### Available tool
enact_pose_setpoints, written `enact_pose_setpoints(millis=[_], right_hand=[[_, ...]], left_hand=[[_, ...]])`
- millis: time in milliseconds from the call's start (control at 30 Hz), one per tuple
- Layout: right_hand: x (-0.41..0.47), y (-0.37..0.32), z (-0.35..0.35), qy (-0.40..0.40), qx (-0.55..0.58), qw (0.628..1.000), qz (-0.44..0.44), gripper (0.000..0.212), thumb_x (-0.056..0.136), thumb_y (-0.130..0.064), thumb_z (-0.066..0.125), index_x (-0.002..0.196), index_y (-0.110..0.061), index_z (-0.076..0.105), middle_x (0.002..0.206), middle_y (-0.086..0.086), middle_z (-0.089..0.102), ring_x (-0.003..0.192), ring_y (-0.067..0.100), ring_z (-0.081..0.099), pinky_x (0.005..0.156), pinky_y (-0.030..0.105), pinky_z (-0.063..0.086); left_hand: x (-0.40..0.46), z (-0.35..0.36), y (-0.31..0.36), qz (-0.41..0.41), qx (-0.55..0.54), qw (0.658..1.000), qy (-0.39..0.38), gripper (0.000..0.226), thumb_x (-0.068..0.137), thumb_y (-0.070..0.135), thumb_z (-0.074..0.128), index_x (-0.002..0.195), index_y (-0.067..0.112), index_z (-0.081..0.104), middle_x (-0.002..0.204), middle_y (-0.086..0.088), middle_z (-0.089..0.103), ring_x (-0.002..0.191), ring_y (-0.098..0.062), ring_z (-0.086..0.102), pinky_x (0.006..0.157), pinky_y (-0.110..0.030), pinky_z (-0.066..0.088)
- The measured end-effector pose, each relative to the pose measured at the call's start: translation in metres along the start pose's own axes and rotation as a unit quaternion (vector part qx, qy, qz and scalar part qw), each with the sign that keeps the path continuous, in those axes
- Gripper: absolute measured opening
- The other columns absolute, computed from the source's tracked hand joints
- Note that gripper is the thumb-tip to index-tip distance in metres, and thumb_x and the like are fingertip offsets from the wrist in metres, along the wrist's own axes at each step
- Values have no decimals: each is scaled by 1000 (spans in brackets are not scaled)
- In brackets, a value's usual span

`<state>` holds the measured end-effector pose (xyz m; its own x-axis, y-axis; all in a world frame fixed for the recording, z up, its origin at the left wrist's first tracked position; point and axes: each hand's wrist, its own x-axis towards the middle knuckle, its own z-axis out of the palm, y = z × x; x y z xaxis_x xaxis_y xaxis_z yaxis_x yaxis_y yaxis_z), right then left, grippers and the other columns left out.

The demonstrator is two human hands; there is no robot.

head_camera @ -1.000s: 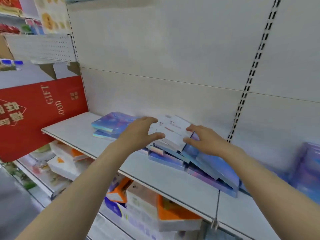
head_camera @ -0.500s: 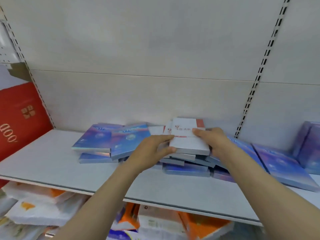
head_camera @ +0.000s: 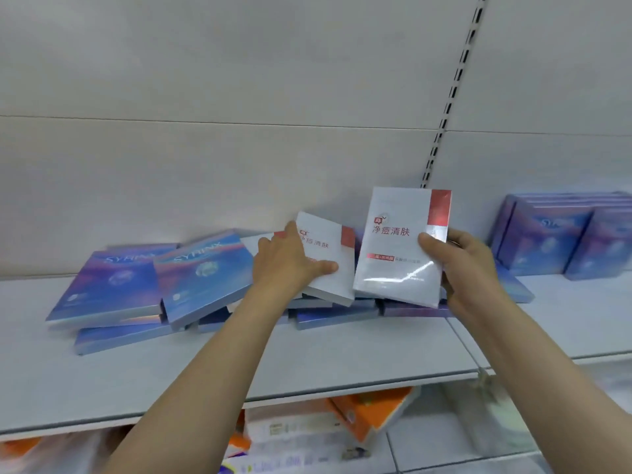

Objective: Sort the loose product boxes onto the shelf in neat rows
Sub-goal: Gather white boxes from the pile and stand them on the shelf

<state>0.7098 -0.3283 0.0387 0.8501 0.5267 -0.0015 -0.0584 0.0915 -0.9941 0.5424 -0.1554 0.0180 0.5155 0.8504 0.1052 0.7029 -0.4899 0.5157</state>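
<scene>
My right hand (head_camera: 468, 268) grips a white box with a red corner (head_camera: 396, 248) by its right edge and holds it tilted up above the pile. Beside it, my left hand (head_camera: 290, 265) holds a second white box with a red corner (head_camera: 330, 268), thumb on its face, still lying on the pile. Under them several flat blue-purple boxes (head_camera: 205, 275) lie loose and overlapping on the white shelf (head_camera: 307, 364).
A neat row of upright blue-purple boxes (head_camera: 561, 237) stands at the right on the adjoining shelf. A slotted upright (head_camera: 448, 107) runs up the back wall. Orange and white packages (head_camera: 359, 415) fill the shelf below.
The stacked white boxes were split: my right hand lifted the top one up and to the right, my left hand keeps the other on the pile. The camera moved closer.
</scene>
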Motion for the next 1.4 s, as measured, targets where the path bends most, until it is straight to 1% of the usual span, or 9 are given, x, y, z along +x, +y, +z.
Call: enact_pose_setpoints(millis=[67, 200, 300, 467, 567, 700, 933, 1233, 1400], right_hand=[[-2, 1, -12, 4, -11, 1000, -11, 30, 87, -13, 72, 115, -11, 65, 101, 6, 74, 80, 20, 71, 57, 27, 53], [-3, -2, -39, 7, -13, 1000, -19, 14, 89, -8, 64, 102, -11, 69, 89, 3, 72, 73, 16, 63, 65, 31, 46], [0, -7, -67, 10, -14, 999, -41, 14, 93, -15, 63, 107, -11, 65, 95, 1, 72, 82, 16, 67, 70, 36, 53], [15, -19, -138, 7, -11, 995, -95, 29, 93, -21, 66, 120, -22, 56, 105, -3, 70, 93, 16, 68, 76, 38, 55], [27, -24, -193, -7, -1, 993, -115, 28, 94, -16, 64, 118, -26, 54, 91, -9, 73, 83, 13, 67, 73, 36, 51], [43, -24, -269, 15, 2, 992, -123, 25, 96, -24, 61, 120, -19, 52, 94, -7, 67, 79, 12, 63, 74, 37, 50], [68, -16, -379, 45, -46, 995, -81, 31, 95, -40, 60, 119, -21, 53, 110, 3, 68, 94, 24, 67, 77, 45, 55], [128, -17, -469, 76, -57, 991, -91, 24, 97, -29, 59, 120, -25, 53, 96, -2, 69, 85, 13, 67, 64, 28, 49], [203, -26, -516, 103, -78, 989, -69, 24, 97, -20, 61, 119, -17, 51, 102, 1, 68, 96, 17, 67, 73, 31, 53]], left_hand=[[-1, -3, 3, 9, -42, 998, 40, 87, 68, 57, 78, 135, 20, 35, 127, -7, 55, 117, -30, 49, 87, -44, 48], [-21, -9, 23, 55, -158, 978, 124, 48, 79, 35, 75, 119, 18, 56, 117, -2, 63, 104, -22, 58, 85, -38, 50], [-43, -6, 47, 63, -273, 950, 142, 28, 83, 27, 72, 108, 23, 60, 108, 8, 66, 93, -14, 63, 74, -27, 52], [-73, 19, 106, 66, -439, 889, 118, 25, 81, 17, 76, 104, 21, 66, 100, 9, 73, 91, -12, 68, 73, -26, 53], [-88, 47, 155, 56, -488, 865, 106, 28, 81, 16, 76, 107, 19, 65, 102, 7, 73, 92, -12, 69, 70, -22, 52], [-106, 88, 219, 49, -509, 854, 97, 30, 84, 19, 74, 110, 23, 61, 103, 8, 72, 94, -10, 68, 74, -28, 54], [-122, 158, 314, 42, -547, 833, 79, 34, 86, 12, 71, 114, 14, 53, 104, 4, 70, 90, -8, 67, 70, -19, 50], [-91, 219, 403, 50, -521, 851, 53, 24, 94, 14, 61, 115, 17, 51, 108, 6, 66, 89, -5, 62, 66, -18, 43], [-51, 252, 443, 53, -540, 839, 41, 25, 92, 12, 62, 115, 13, 53, 109, 4, 68, 92, -10, 65, 68, -20, 46]])
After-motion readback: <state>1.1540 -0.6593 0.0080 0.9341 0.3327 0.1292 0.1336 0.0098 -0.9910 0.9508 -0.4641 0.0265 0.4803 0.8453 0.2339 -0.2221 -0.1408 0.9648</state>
